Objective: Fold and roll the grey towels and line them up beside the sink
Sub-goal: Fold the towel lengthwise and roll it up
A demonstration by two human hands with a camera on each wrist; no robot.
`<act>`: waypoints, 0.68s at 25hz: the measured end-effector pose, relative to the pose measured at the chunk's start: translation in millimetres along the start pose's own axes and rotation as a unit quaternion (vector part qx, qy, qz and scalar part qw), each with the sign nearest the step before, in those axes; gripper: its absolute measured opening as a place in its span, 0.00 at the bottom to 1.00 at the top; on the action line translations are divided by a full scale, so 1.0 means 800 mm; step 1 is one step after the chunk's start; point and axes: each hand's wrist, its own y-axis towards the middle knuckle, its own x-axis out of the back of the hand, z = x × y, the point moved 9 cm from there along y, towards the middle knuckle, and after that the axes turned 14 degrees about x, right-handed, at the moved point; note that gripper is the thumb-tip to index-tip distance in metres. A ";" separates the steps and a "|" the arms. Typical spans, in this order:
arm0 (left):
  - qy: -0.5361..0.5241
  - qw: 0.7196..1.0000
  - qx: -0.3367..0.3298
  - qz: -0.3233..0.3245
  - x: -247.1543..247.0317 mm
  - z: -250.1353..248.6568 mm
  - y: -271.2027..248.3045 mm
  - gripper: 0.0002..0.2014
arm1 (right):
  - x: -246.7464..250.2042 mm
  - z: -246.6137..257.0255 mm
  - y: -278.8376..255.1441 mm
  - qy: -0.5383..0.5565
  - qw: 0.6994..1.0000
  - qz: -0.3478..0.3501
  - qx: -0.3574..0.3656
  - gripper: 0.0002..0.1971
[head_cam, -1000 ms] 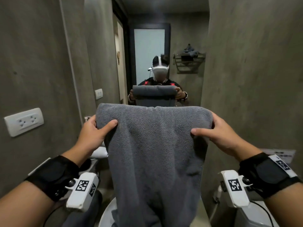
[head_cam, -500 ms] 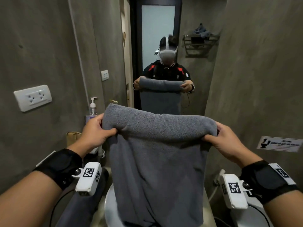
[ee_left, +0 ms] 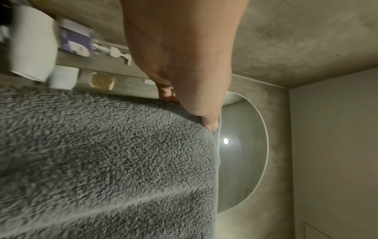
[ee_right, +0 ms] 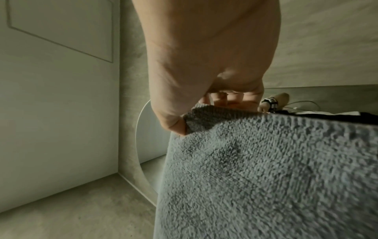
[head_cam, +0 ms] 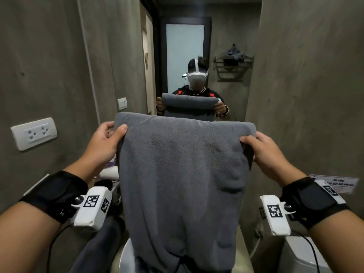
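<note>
A grey towel (head_cam: 181, 174) hangs in front of me, folded over at its top edge, its lower end draping down over the white sink (head_cam: 126, 259). My left hand (head_cam: 110, 138) pinches the top left corner, thumb on the near face. My right hand (head_cam: 254, 146) pinches the top right corner the same way. The left wrist view shows the thumb (ee_left: 210, 124) pressed on the towel (ee_left: 102, 161) edge; the right wrist view shows the thumb (ee_right: 174, 127) clamped on the towel (ee_right: 266, 177) corner. A second grey towel (head_cam: 98, 247) lies at the sink's left.
A mirror (head_cam: 197, 56) ahead reflects me holding the towel. Concrete walls close in on both sides, with a socket (head_cam: 33, 133) on the left wall. A soap bottle (ee_left: 79, 43) and white containers stand on the ledge at left. A toilet cistern (head_cam: 301, 257) sits lower right.
Both hands have kept their pinch on the towel's top corners. The towel has been lifted slightly and held flatter, while my head view tilted back up.
</note>
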 end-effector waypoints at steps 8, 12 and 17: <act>0.018 0.998 -0.066 -0.011 -0.014 -0.098 0.018 0.33 | 0.006 0.075 0.056 -0.045 0.990 -0.010 0.135 0.10; 0.019 0.998 -0.021 0.050 -0.023 -0.056 0.003 0.36 | 0.000 0.041 0.036 0.045 0.998 -0.014 0.048 0.08; 0.088 0.994 -0.020 0.059 -0.030 -0.008 -0.012 0.44 | -0.014 0.015 -0.002 0.120 0.992 0.048 0.010 0.28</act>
